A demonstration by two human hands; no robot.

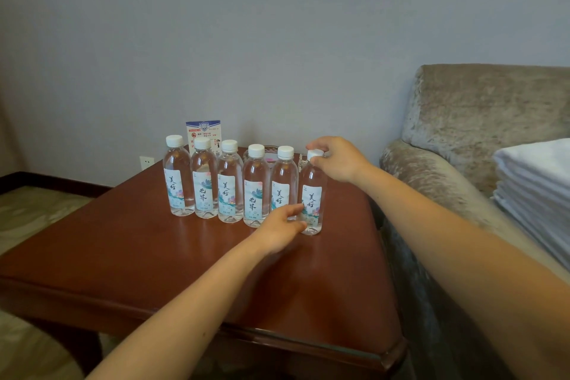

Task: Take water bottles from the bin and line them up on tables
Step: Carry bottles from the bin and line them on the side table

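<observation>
Several clear water bottles with white caps and pale blue labels stand upright in a row on the dark red wooden table [154, 256]. The rightmost bottle [312, 194] stands at the end of the row. My right hand [334, 160] pinches its white cap from the right side. My left hand [282, 227] grips the lower part of this same bottle, fingers at its base and label. The leftmost bottle [177, 177] stands free, as do the others between. No bin shows in this view.
A printed card stand [203, 131] and a glass dish [271, 154] sit behind the row. A grey plush armchair [481, 120] stands right of the table, with a stack of folded white towels [536, 191] on it. A wall socket [146, 162] is at the left.
</observation>
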